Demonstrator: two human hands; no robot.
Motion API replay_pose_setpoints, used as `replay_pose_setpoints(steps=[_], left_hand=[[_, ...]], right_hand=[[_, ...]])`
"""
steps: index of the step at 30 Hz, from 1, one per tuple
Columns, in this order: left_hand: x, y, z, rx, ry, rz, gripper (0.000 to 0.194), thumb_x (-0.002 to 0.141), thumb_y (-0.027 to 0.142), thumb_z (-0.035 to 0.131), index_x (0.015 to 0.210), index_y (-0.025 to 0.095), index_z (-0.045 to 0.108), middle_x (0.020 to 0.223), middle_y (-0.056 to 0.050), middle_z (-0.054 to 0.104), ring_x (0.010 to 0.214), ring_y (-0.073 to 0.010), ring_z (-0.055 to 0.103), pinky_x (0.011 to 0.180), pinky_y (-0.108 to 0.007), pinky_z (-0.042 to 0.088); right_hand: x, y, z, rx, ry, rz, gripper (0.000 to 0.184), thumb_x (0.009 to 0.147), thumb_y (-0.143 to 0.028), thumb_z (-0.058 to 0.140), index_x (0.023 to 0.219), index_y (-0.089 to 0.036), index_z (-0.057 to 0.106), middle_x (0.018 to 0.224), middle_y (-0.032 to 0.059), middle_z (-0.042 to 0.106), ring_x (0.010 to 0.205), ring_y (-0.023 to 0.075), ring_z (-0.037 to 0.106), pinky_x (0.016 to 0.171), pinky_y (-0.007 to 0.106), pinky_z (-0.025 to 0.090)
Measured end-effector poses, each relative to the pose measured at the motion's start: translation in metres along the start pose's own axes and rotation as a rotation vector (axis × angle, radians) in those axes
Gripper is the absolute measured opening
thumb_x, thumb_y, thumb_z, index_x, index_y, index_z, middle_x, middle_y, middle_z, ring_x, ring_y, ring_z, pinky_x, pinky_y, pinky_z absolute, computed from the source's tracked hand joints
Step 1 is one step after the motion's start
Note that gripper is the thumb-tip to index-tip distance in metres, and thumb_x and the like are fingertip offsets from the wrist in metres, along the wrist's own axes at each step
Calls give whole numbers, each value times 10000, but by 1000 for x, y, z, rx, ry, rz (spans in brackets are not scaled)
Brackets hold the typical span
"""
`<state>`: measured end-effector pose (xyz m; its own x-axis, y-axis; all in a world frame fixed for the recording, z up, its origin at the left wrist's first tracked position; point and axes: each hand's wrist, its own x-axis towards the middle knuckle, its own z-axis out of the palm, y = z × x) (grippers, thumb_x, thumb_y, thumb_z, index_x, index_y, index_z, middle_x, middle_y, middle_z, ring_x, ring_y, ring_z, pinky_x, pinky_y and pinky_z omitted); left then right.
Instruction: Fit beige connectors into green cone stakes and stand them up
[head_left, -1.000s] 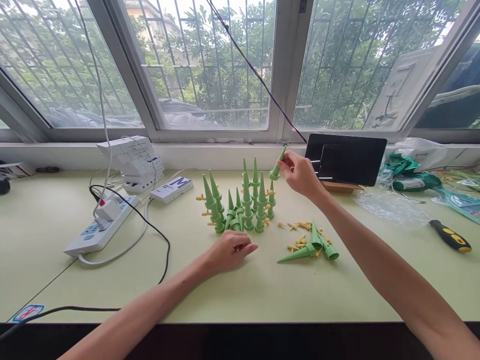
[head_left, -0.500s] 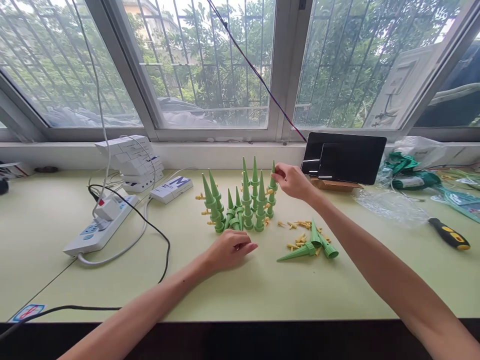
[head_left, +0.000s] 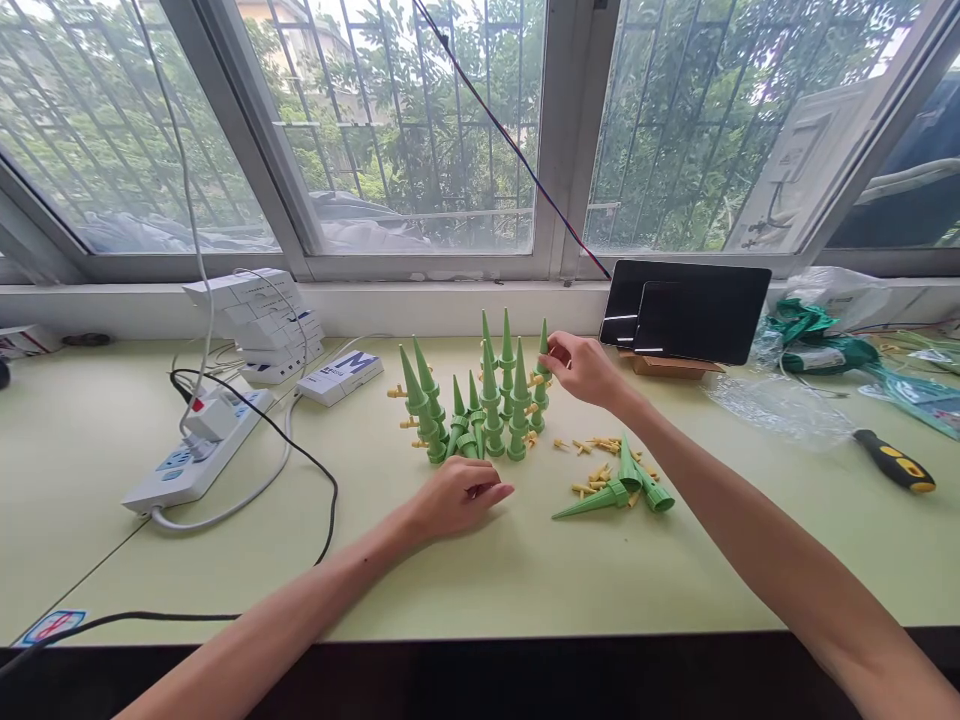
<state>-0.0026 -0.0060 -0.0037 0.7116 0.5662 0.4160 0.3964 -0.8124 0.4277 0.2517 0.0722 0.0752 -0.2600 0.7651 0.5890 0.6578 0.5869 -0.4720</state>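
Note:
At the right end of a cluster of stacked green plastic watering spikes (head_left: 489, 405), my right hand (head_left: 579, 366) pinches the side of the rearmost right watering spike (head_left: 544, 345), which stands point up on others. Small yellow valves (head_left: 397, 391) stick out sideways from several stacks. My left hand (head_left: 459, 495) rests on the tabletop in front of the cluster, its fingers curled and nothing seen in them. Between my arms lie several loose spikes (head_left: 600, 499) on their sides, beside a scatter of loose yellow valves (head_left: 600, 443).
A white power strip (head_left: 202, 455) with cables and a white box (head_left: 341, 378) lie to the left, near a stack of boxes (head_left: 259, 320). Back right, a black tablet (head_left: 697, 310) leans on a cardboard box. A screwdriver (head_left: 896, 462) and plastic bags (head_left: 787, 410) lie far right.
My right hand has shifted slightly lower against the top spike of the rear right stack. My left hand stays on the table; the whole view has tilted a little.

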Motion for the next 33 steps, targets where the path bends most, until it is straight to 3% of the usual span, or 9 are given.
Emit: replay_pose_setpoints(steps=[11,18,21,25,29,33], left_hand=[[-1,-1,0,-4,-12,-11,410,958,289,489,576,144,507,526,39,394,491,-74,310,492,-215,270],[1,2,-1,-5,-8,-18,418,955,283,481,560,146,496,522,37,390,491,-80,297,490,-223,271],[1,1,-2,4,-6,-21,410,951,279,487,563,145,492,524,39,390,488,-76,304,492,-221,273],[2,-2,-4,33,17,-36,399,951,274,496,573,146,478,539,41,385,493,-72,314,502,-217,273],[2,-6,-6,61,63,-38,419,949,266,504,555,153,417,535,46,341,495,-77,282,497,-224,256],[3,-7,-6,72,82,-22,429,942,246,504,543,159,375,532,49,315,493,-81,259,493,-229,248]], right_hand=[[-3,-6,-12,42,23,35,248,905,-394,556,993,-166,602,668,5,627,565,133,501,596,264,396],[-45,-23,-27,53,119,30,250,940,-408,525,963,-179,621,640,4,593,556,137,500,573,262,405],[-75,-24,-17,36,78,6,254,965,-372,489,860,-187,627,615,6,579,543,134,483,561,263,394],[-105,-14,7,4,-74,-66,278,979,-300,457,775,-187,609,648,16,588,559,130,465,569,260,365],[-114,-7,21,-1,-166,-73,274,973,-261,454,748,-189,593,635,8,577,557,126,455,581,252,356],[-111,-6,17,5,-131,-23,223,957,-226,472,780,-187,602,684,16,600,586,130,477,592,249,363]])
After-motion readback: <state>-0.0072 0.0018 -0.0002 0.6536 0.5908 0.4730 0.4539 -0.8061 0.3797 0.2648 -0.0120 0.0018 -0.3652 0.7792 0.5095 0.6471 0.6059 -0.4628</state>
